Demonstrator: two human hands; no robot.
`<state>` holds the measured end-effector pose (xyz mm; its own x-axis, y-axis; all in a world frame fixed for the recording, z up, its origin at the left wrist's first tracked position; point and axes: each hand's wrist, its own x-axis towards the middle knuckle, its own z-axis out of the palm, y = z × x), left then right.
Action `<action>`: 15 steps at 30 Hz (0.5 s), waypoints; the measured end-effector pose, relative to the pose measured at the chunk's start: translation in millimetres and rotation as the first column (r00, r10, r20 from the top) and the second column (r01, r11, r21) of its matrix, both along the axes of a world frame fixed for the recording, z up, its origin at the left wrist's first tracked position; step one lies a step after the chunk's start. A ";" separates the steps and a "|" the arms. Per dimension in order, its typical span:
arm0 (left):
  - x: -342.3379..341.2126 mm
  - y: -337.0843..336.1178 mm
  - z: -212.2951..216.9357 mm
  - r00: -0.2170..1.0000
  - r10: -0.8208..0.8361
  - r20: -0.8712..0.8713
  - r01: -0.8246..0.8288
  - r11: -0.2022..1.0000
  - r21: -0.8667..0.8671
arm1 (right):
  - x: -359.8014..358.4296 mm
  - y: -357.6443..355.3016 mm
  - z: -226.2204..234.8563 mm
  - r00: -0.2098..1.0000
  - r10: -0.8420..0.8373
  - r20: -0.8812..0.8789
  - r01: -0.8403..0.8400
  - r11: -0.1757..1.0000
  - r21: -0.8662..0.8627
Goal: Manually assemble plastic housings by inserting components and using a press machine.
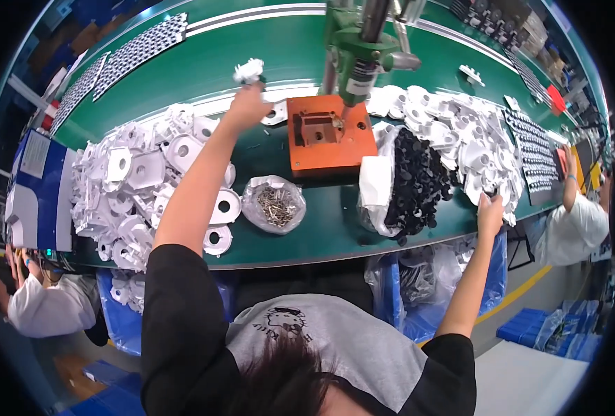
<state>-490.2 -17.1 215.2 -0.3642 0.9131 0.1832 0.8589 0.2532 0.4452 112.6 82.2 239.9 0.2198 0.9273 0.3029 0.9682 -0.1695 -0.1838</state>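
Observation:
My left hand [250, 105] reaches out over the far side of the bench, its fingers closed on a small white plastic part [249, 71] above the green belt. The picture is slightly blurred there. My right hand [490, 216] is at the near edge of the right-hand heap of white plastic parts [470, 142], fingers pinched on one of them; its shape is partly hidden. Between the hands stands an orange fixture block [331, 156] with a recessed top, below the green press head [360, 75].
A big heap of white ring-shaped and bracket parts [137, 177] lies at left. Near the middle are a bag of small metal pins [277, 206] and a bag spilling black pieces [418, 184]. Blue bins [493, 277] stand below the bench edge. Other people work at both sides.

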 end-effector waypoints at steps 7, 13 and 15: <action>37.3 -108.4 101.9 0.938 -0.345 0.023 0.293 0.761 -0.579 | 27.2 -3.4 -7.3 0.997 0.073 -0.021 -0.071 0.996 0.056; -8.7 -138.2 65.7 0.911 -0.327 -0.251 0.234 0.911 -0.339 | 3.3 -25.8 26.9 0.998 0.049 -0.041 -0.046 0.996 0.071; -15.6 -138.5 68.5 0.983 -0.170 -0.067 0.161 0.979 -0.127 | -0.6 -29.7 32.9 0.996 0.080 0.024 -0.083 0.979 0.185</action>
